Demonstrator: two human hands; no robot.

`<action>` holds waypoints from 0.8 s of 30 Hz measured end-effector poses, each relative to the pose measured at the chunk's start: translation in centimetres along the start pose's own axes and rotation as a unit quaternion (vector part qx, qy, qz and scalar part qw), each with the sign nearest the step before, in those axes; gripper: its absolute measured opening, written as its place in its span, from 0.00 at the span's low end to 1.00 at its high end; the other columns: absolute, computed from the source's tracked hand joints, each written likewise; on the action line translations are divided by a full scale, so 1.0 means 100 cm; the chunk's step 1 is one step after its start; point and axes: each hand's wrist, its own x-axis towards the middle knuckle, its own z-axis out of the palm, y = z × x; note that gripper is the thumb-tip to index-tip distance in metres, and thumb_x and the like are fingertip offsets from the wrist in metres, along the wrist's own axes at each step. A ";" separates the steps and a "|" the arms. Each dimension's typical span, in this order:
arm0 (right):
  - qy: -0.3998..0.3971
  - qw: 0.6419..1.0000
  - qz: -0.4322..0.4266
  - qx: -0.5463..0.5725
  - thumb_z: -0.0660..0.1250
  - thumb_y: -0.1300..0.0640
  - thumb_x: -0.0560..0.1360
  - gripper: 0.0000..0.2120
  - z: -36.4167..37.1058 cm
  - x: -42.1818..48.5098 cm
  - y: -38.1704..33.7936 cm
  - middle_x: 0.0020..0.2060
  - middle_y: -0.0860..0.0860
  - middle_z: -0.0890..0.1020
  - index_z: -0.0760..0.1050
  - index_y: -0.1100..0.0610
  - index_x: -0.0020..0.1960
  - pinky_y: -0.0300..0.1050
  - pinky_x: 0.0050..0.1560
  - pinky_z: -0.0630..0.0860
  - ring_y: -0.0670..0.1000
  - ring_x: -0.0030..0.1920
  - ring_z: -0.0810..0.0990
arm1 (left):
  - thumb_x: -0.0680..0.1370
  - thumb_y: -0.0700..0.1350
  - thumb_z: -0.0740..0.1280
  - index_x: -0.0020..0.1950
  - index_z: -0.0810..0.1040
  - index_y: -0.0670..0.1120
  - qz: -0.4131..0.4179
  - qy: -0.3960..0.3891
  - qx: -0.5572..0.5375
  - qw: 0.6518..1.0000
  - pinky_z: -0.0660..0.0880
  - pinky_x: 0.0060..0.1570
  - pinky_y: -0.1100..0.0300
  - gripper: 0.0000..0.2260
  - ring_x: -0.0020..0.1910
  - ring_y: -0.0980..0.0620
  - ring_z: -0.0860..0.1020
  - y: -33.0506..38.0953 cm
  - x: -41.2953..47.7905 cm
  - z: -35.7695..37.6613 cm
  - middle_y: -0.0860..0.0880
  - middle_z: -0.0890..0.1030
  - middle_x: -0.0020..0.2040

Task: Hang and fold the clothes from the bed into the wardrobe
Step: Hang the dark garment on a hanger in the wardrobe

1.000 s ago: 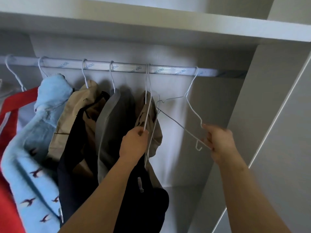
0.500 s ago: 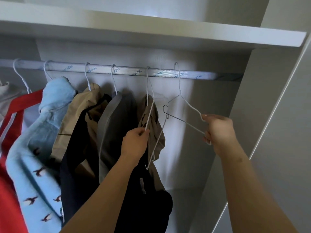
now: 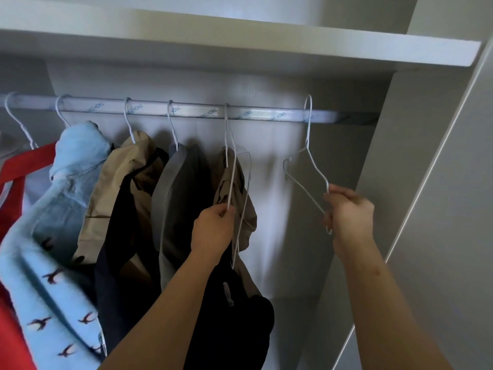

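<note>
Inside the wardrobe a silver rail [image 3: 202, 112] carries several white wire hangers with clothes. My right hand [image 3: 348, 210] grips the near corner of an empty white hanger [image 3: 309, 166], whose hook sits over the rail at the right. My left hand [image 3: 214, 228] pinches the wire of another white hanger [image 3: 232, 172] that hangs beside a tan garment [image 3: 234, 198]. Further left hang a grey garment [image 3: 173, 193], a beige and dark blue one [image 3: 122, 188], a light blue top with bird prints [image 3: 53, 236] and a red one [image 3: 13, 182].
A white shelf [image 3: 240, 41] runs above the rail. The wardrobe's side panel [image 3: 426, 182] stands right of my right hand. Between the empty hanger and that panel the rail is bare. The white back wall [image 3: 280, 236] shows behind.
My right hand has slid the empty hanger to the right along the rail, away from the tan garment. My left hand has kept its hold on the other hanger.
</note>
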 end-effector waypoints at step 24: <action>-0.240 0.939 0.007 -0.245 0.57 0.54 0.80 0.09 0.078 -0.026 0.026 0.47 0.50 0.79 0.75 0.55 0.54 0.33 0.39 0.69 0.43 0.40 0.75 | 0.79 0.50 0.62 0.39 0.81 0.62 0.029 -0.122 -0.069 0.990 0.76 0.50 0.60 0.13 0.45 0.55 0.81 0.005 -0.006 0.003 0.53 0.84 0.41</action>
